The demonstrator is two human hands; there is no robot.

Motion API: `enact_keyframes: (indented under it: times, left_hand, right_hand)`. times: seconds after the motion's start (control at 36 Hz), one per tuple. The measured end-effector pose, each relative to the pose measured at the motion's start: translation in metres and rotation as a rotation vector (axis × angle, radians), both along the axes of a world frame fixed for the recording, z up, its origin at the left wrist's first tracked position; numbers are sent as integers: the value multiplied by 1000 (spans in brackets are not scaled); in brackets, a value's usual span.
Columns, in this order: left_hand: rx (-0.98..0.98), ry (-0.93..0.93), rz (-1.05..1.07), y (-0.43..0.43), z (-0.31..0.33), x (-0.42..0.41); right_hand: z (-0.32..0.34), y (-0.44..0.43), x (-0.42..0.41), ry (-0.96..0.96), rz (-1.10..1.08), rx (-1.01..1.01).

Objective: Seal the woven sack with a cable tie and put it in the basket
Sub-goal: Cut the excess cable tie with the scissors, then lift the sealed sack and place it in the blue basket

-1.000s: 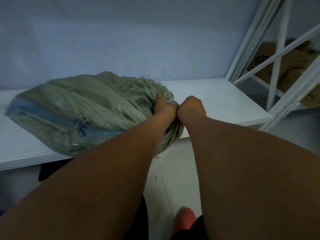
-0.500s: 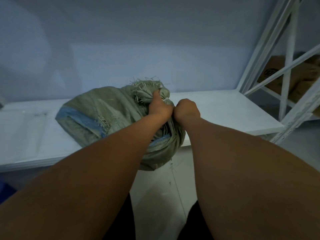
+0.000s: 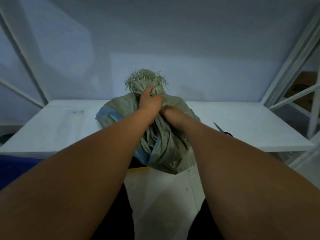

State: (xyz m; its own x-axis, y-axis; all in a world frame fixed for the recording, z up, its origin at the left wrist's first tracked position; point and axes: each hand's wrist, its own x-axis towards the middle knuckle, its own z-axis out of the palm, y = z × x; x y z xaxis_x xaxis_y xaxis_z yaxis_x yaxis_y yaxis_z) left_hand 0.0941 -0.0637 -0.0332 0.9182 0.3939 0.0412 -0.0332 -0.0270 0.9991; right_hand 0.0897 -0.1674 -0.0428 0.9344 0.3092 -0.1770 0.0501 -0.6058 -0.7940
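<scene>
Sack [image 3: 166,149] at front of table [image 3: 251,125], lower part sagging over the front edge, frayed strands sticking up at top. Mouth bunched into a neck; contents hidden, only bulging cloth on show. L hand [image 3: 149,99] wrapped tight round neck just below the fray, thumb + fingers curled into the cloth. R hand [image 3: 173,115] right under it, touching it, clenched on the gathered cloth; fingertips out of sight on far side. Scissors [image 3: 223,131] flat on table to R of sack, partly behind R forearm, not touching sack. Blue shape [image 3: 17,163] bottom L below table edge, can't tell what. Cardboard box [image 3: 301,90] on rack [image 3: 292,66] shelf far R, inside not visible.
</scene>
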Motion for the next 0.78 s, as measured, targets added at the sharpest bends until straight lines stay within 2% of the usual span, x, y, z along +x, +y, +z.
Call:
enact_keyframes:
  times: [0.11,0.22,0.33,0.56,0.67,0.72,0.78]
  left_hand:
    - [97,-44,119,30,4,-20]
    - [199,-48,183,57,9,-40]
    - [235,-41,141,73,10,-60]
    - [157,43,104,93,1,-113]
    - [66,71,130,90,-10,-148]
    - [14,41,178,86,-9,-166]
    - [-47,1,197,83,-5,-182]
  right_hand:
    - [8,15,-17,215,71,223]
    - [3,29,-30,277,260,154]
    - [-2,41,-42,309,345,115]
    - [-10,55,-74,224,357,28]
    - [-17,63,-108,34,285,-54]
    - [-21,66,-127,-66,236,1]
    - [-23,66,-150,-60,200,125]
